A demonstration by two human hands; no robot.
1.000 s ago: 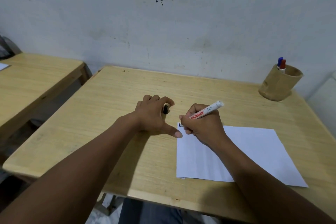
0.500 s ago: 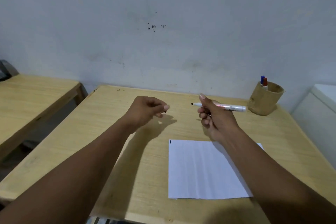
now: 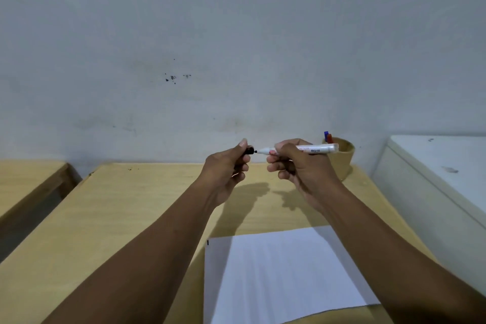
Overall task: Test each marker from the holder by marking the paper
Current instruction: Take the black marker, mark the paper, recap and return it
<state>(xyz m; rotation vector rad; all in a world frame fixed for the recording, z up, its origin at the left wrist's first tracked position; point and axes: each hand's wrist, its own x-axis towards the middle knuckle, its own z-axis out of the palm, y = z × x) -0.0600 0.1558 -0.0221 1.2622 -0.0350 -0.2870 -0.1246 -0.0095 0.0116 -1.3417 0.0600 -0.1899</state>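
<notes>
the right hand (image 3: 297,166) is closed around a white marker (image 3: 313,149), held level above the desk (image 3: 131,205), tip just beside the black cap (image 3: 249,151) pinched in the left hand (image 3: 226,171). the paper (image 3: 284,276) lies near the front edge, the holder (image 3: 342,159) at the far right corner.

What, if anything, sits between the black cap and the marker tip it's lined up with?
Nothing visible. The cap in the left hand faces the marker tip, held by the right hand, with only a small open gap between them.
</notes>
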